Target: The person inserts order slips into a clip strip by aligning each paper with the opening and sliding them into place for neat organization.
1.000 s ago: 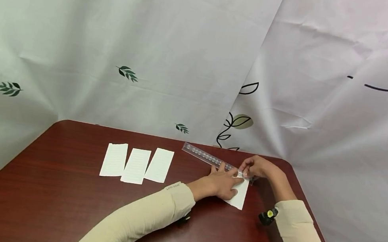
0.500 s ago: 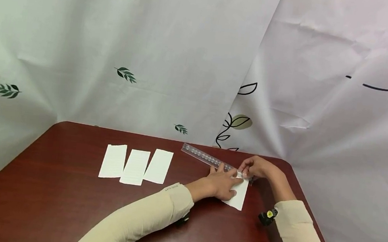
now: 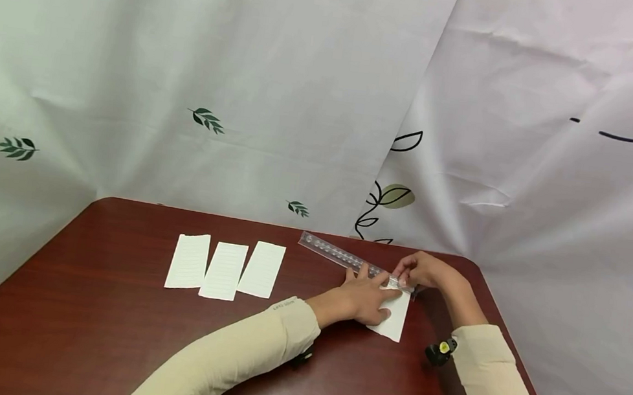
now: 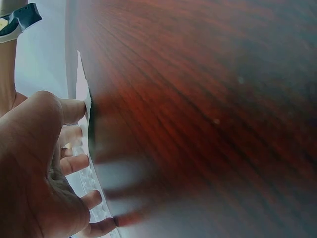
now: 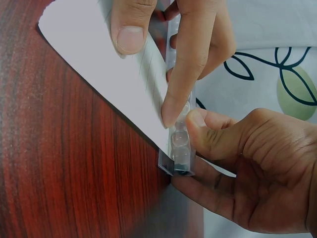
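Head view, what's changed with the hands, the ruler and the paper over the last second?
Almost nothing. The left hand presses the paper strip flat as before, its fingers on the clear ruler, and the right hand keeps pinching the ruler's near end. The three strips lie in the same row on the table. Only the camera has shifted slightly.

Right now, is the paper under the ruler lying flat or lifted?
Flat: the paper lies spread on the table, the left hand pressing it under the clear ruler.
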A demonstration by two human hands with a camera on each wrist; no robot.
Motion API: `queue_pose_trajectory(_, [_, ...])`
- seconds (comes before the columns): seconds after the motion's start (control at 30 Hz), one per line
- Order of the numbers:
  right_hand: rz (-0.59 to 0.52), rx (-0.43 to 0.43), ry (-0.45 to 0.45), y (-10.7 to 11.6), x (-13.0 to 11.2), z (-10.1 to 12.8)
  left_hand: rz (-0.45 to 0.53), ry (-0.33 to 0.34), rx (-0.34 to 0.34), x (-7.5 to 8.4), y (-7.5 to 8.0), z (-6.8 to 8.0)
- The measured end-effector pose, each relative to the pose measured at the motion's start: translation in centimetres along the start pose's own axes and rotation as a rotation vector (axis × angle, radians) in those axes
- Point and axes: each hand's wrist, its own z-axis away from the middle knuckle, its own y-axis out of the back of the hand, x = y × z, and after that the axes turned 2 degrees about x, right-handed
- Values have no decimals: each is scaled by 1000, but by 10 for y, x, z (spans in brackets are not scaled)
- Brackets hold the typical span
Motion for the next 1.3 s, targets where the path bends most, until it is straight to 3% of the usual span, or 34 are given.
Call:
queue_pose_trajectory(0.6, [-13, -2, -24, 1, -1, 2, 0, -22, -43, -2, -8, -4])
queue_pose_trajectory(0.83, [-17, 8, -42, -1, 1, 0, -37, -49, -10, -3, -7, 6])
queue_pose_trajectory(1.07, [-3, 12, -55, -4, 3, 1, -45, -58, -6, -3, -11, 6])
queue_pose_trajectory(1.3, [1, 26, -53, -1, 0, -1, -31, -88, 55, -8, -9, 9])
